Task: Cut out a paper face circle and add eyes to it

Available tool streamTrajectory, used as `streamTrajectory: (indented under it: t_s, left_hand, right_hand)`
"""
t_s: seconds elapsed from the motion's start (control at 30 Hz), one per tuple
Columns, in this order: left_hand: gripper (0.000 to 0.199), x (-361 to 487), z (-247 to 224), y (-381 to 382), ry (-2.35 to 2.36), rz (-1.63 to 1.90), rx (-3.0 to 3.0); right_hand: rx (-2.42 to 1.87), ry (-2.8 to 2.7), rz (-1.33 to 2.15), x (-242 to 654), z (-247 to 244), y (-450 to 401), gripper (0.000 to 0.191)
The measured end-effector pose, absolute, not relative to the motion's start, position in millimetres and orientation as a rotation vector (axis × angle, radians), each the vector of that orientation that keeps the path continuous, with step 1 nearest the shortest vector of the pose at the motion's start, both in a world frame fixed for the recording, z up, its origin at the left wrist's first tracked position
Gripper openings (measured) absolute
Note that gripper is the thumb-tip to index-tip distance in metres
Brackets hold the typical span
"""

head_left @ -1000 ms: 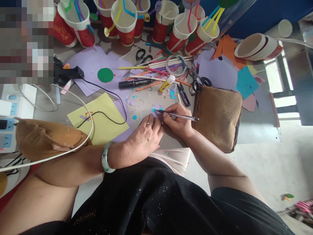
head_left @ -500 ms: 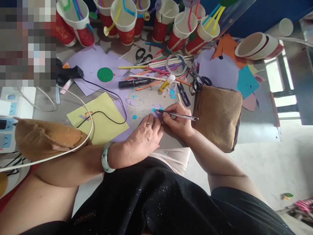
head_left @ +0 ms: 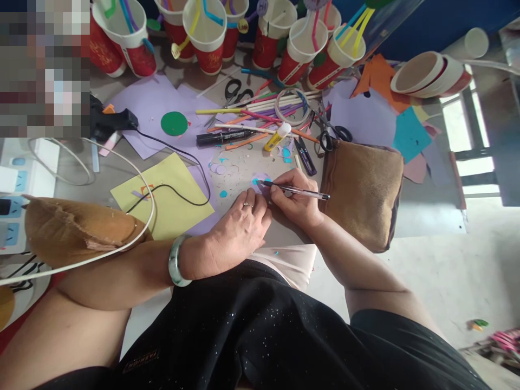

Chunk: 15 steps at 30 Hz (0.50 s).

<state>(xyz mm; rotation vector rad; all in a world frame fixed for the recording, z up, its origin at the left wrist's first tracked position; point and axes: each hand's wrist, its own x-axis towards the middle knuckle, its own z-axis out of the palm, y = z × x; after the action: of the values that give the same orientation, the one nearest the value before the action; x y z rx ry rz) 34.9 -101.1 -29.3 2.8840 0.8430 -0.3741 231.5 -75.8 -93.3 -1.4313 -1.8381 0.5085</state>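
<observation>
My right hand (head_left: 298, 200) is closed round a clear pen (head_left: 303, 192) with a black grip. The pen's tip rests at a small purple paper piece (head_left: 260, 177) with blue dots on it. My left hand (head_left: 244, 219) lies palm down at the near edge of that piece, fingers bent and close together, pressing on its lower part. A glue stick (head_left: 277, 137) and a black marker (head_left: 225, 137) lie beyond my hands. Left of them are a small blue paper dot (head_left: 223, 193) and a yellow sheet (head_left: 174, 179) under a black cable.
Red and white paper cups (head_left: 205, 43) with coloured straws line the back. Scissors (head_left: 335, 132) and a box cutter (head_left: 305, 155) lie near a brown cushion (head_left: 361, 195) at right. A black glue gun (head_left: 114, 120) lies at left, and a white cable (head_left: 152, 200) crosses above my left forearm.
</observation>
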Motion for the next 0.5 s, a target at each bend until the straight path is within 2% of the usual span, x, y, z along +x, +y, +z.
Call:
streamTrajectory:
  t_s: [0.5]
  left_hand:
    - [0.069,34.7,-30.1,-100.8,0.831,-0.387,2.904]
  right_hand:
    - [-1.443,-1.865,0.480,232.4,-92.4,-75.2,0.008]
